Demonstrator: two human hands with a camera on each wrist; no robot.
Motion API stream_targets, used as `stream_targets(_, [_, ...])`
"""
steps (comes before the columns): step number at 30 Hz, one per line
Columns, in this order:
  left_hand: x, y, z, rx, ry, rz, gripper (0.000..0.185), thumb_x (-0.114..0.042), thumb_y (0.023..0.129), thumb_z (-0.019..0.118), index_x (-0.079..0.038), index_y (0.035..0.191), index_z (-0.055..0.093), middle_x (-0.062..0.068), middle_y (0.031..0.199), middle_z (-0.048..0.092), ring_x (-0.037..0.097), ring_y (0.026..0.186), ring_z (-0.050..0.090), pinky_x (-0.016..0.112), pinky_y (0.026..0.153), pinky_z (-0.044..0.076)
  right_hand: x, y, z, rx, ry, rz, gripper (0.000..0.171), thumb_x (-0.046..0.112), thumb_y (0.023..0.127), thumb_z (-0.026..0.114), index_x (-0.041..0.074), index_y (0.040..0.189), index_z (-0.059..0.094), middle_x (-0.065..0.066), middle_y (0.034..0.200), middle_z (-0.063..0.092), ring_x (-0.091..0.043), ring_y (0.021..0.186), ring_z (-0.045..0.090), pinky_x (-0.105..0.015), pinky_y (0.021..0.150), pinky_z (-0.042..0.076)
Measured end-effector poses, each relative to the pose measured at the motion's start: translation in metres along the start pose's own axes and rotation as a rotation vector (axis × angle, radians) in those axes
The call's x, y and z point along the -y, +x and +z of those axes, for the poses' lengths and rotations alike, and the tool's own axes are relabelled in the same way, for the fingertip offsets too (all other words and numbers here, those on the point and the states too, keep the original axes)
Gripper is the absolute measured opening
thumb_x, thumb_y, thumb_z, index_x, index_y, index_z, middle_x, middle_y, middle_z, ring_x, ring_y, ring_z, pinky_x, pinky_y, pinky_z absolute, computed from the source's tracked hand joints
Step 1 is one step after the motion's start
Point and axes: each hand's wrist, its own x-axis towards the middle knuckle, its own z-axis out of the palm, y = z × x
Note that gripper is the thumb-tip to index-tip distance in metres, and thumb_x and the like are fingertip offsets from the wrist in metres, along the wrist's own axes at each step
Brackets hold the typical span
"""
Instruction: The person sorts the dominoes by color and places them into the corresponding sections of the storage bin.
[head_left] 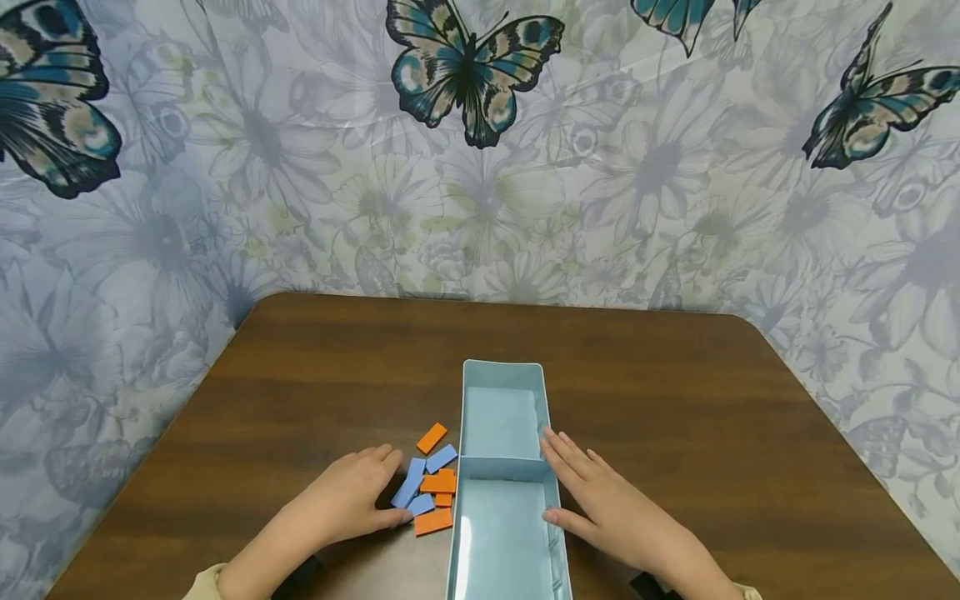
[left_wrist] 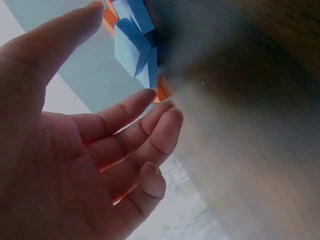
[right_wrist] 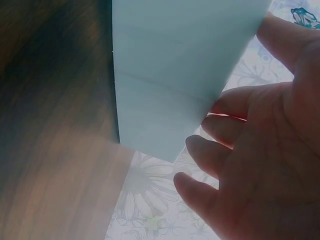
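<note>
Head view: the right hand (head_left: pixel 611 508), fingers straight, is steadying the blue box (head_left: pixel 501 500) on the tabletop (head_left: pixel 675 392). The left hand (head_left: pixel 352 496), relaxed and grasping nothing, is resting beside the tiles (head_left: pixel 429 487).

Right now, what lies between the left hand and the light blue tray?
In the head view, a small pile of blue and orange tiles lies on the table between the left hand and the tray. The hand's fingers touch the pile's left edge.

A two-compartment tray (head_left: pixel 501 377) stood lengthwise on the desk (head_left: pixel 675 392) before me. A heap of small tiles (head_left: pixel 429 487) lay just left of it, beside the divider. My left hand (head_left: pixel 351 496) rested left of the tiles; my right hand (head_left: pixel 609 500) lay against the tray's right wall.
</note>
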Motion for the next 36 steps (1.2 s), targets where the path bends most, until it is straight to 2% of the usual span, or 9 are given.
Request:
stream_targets(2, [-0.001, -0.002, 0.005, 0.003, -0.006, 0.015, 0.050, -0.047, 0.078, 0.071, -0.006, 0.101, 0.056, 0.004, 0.096, 0.056, 0.019, 0.085, 0.055, 0.039, 0.072, 0.048, 0.001, -0.003, 0.002, -0.004, 0.002, -0.001, 0.072, 0.048, 0.095, 0.047, 0.004, 0.147, 0.025, -0.007, 0.153, 0.016, -0.025, 0.137, 0.016, -0.046, 0.104, 0.021])
stream_targets(5, [-0.001, -0.005, 0.012, 0.003, -0.014, 0.031, 0.044, -0.048, 0.079, 0.070, -0.011, 0.093, 0.053, -0.005, 0.084, 0.047, 0.011, 0.071, 0.045, 0.033, 0.062, 0.044, 0.002, -0.007, 0.005, -0.017, -0.001, -0.006, 0.071, 0.047, 0.094, 0.048, 0.004, 0.146, 0.027, -0.006, 0.153, 0.017, -0.024, 0.137, 0.017, -0.045, 0.104, 0.022])
stream_targets(14, [-0.001, -0.009, 0.018, 0.005, -0.033, 0.045, 0.036, -0.041, 0.080, 0.072, -0.014, 0.086, 0.050, -0.007, 0.077, 0.042, 0.009, 0.066, 0.042, 0.028, 0.058, 0.040, 0.005, -0.011, 0.011, -0.022, 0.008, -0.003, 0.070, 0.047, 0.095, 0.047, 0.005, 0.146, 0.027, -0.005, 0.153, 0.019, -0.024, 0.137, 0.019, -0.045, 0.103, 0.023])
stream_targets(22, [0.001, -0.008, 0.013, -0.026, -0.030, 0.041, 0.033, -0.035, 0.081, 0.072, -0.012, 0.086, 0.049, -0.007, 0.074, 0.037, 0.010, 0.063, 0.037, 0.027, 0.055, 0.034, 0.003, -0.007, 0.008, -0.032, 0.007, -0.013, 0.072, 0.046, 0.094, 0.050, 0.005, 0.147, 0.025, -0.006, 0.153, 0.016, -0.026, 0.137, 0.017, -0.047, 0.103, 0.023])
stream_targets(36, [0.004, 0.000, 0.004, -0.038, -0.038, 0.029, 0.027, -0.028, 0.083, 0.072, -0.011, 0.085, 0.051, -0.006, 0.073, 0.038, 0.010, 0.062, 0.039, 0.026, 0.055, 0.036, -0.002, -0.006, 0.001, -0.010, 0.038, 0.023, 0.075, 0.049, 0.093, 0.048, 0.012, 0.150, 0.015, -0.003, 0.154, 0.012, -0.022, 0.138, 0.015, -0.046, 0.105, 0.020])
